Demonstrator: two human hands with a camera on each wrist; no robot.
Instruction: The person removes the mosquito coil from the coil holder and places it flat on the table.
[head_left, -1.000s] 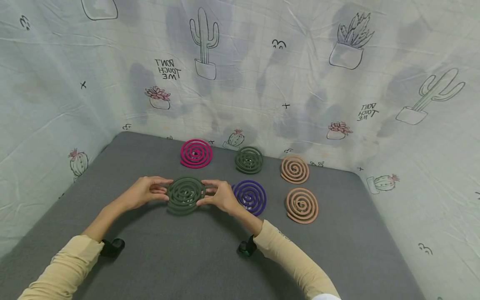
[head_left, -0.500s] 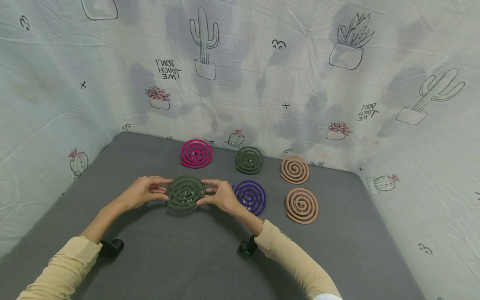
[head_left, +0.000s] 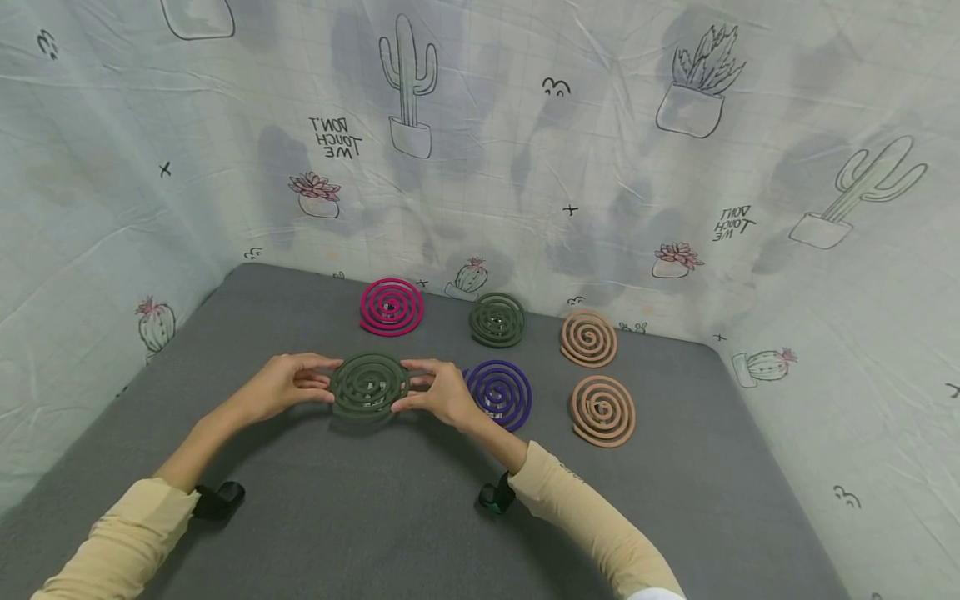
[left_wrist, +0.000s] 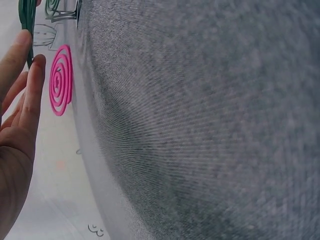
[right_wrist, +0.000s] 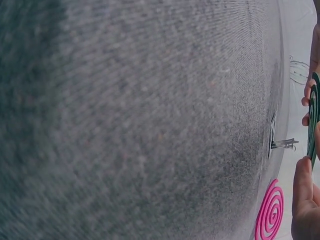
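Note:
Between both hands a dark green mosquito coil [head_left: 369,387] lies level, held just above the table. My left hand [head_left: 288,386] pinches its left rim with thumb and fingertips; my right hand [head_left: 441,390] pinches the right rim the same way. A small metal stand [right_wrist: 285,144] rises from the table below and beyond the held coil in the right wrist view. A glint of metal shows through the coil's gaps in the head view, where a lower green rim also shows, too blurred to tell apart. A blue coil [head_left: 498,397] lies close beside my right hand.
Along the back lie a pink coil [head_left: 392,307], another green coil [head_left: 497,320] and a tan coil [head_left: 588,338]. One more tan coil [head_left: 602,412] is nearer on the right. Cactus-printed cloth [head_left: 517,167] walls the grey table [head_left: 360,517] at the back and sides.
The held green coil and both hands have stayed nearly in place, with a very slight shift left. The other coils have not moved on the table.

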